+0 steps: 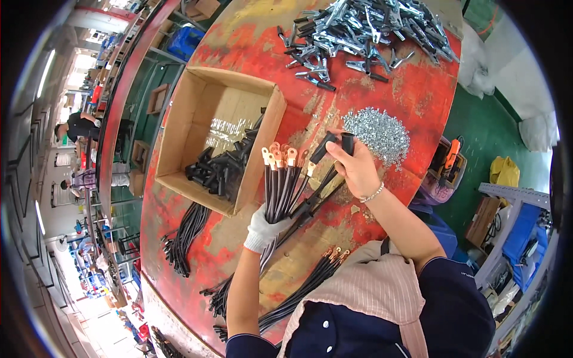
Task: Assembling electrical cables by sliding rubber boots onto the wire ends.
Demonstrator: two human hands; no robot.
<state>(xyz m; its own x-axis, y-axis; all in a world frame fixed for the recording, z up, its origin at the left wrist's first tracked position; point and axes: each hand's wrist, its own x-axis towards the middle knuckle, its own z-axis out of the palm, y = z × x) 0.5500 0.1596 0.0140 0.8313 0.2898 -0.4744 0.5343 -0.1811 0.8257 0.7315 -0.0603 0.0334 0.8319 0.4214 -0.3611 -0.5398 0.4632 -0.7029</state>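
My left hand (pixel 267 230), in a white glove, is closed round a bundle of black cables (pixel 276 194). Copper ring terminals (pixel 291 156) stick up from their ends. Bare, with a bracelet at the wrist, my right hand (pixel 360 169) pinches a black sleeve (pixel 323 148) between thumb and fingers. A second black sleeve (pixel 347 141) is tucked among the same fingers. The pinched sleeve is right above one cable's terminal (pixel 311 168), set a little apart from the rest; whether they touch I cannot tell. More black sleeves (pixel 221 173) lie in the cardboard box (pixel 176 122) to the left.
Metal spring clamps (pixel 370 36) with black grips are heaped at the far edge. Small shiny metal parts (pixel 377 134) form a pile beyond my right hand. More cable bundles (pixel 186 238) lie on the worn red table (pixel 239 53). A shelf (pixel 519 238) stands right; people work at far left.
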